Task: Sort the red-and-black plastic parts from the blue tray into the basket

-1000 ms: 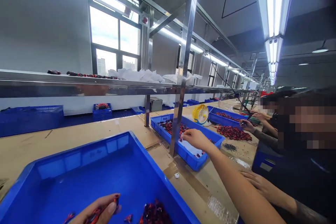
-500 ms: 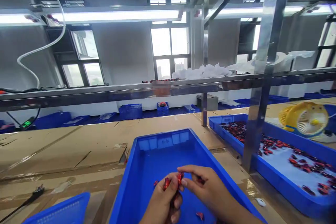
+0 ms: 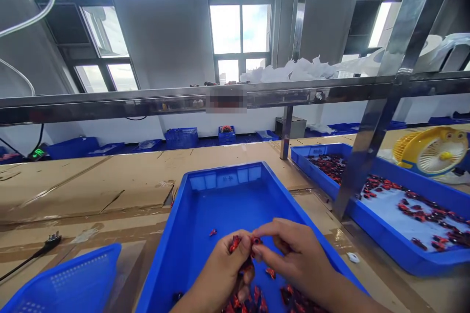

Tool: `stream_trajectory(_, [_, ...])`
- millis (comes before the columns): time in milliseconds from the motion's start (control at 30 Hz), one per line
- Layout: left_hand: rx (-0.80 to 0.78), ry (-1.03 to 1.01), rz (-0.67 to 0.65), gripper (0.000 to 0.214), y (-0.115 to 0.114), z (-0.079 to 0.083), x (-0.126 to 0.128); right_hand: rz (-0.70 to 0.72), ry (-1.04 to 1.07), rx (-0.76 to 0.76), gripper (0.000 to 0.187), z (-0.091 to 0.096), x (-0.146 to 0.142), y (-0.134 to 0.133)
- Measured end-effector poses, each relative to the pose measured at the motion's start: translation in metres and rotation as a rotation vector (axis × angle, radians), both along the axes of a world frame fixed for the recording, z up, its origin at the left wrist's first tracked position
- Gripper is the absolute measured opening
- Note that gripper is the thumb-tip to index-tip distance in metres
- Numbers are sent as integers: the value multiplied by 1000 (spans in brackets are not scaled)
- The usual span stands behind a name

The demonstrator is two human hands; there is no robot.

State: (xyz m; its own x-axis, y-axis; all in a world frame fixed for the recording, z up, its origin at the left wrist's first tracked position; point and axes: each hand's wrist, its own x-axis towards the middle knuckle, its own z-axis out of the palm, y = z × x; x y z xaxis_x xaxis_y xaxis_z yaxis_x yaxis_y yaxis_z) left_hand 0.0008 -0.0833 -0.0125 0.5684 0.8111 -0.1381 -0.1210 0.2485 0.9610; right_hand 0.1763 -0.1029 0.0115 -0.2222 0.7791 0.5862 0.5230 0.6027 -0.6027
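Observation:
My left hand [image 3: 228, 265] is closed around several small glossy red-and-black pieces [image 3: 235, 243], partly hidden in the fingers. Thumb and forefinger of my right hand [image 3: 299, 257] pinch a small red-and-black piece [image 3: 256, 241] right at the left fingertips. Both hands are over a deep blue tray [image 3: 167, 239]. Inside it, one loose piece [image 3: 213, 232] lies left of centre, and another [image 3: 270, 273] lies between the hands. A heap of like pieces [image 3: 259, 299] shows at the near end, partly covered by my hands. What exactly the pieces are is too small to tell.
To the right, a second blue tray [image 3: 389, 249] holds many similar pieces behind a metal post [image 3: 367, 142]. A yellow fan [image 3: 429, 151] stands beyond it. At left are a blue perforated basket [image 3: 73, 274] and a black plug [image 3: 51, 242]. A metal rail [image 3: 157, 102] crosses ahead.
The view has tipped downward, bringing the heap in the tray into sight. My hands stay together over the tray, and the piece in my right fingertips has turned.

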Motion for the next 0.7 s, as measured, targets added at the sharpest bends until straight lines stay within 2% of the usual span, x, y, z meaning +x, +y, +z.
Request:
stream_trajectory(100, [111, 61, 22, 47, 3, -3, -3, -6, -17, 72, 14, -2, 1, 4])
stream_trajectory(167, [132, 68, 40, 46, 4, -4, -4, -14, -14, 75, 14, -4, 2, 7])
stream_trajectory(433, [144, 37, 51, 42, -1, 4, -3, -52, 95, -71, 17, -2, 4, 4])
stream_trajectory(500, [160, 13, 90, 43, -3, 6, -1, -51, 240, -209, 18, 0, 3, 4])
stream_trajectory(567, [196, 34, 134, 43, -5, 8, 0, 43, 538, -515, 25, 1, 1, 5])
stream_trajectory(633, [291, 139, 205, 41, -7, 11, -1, 178, 826, -853, 32, 1, -3, 7])
stream_trajectory(700, [445, 286, 285, 39, -9, 14, -2, 252, 955, -1047, 36, -1, -7, 9])
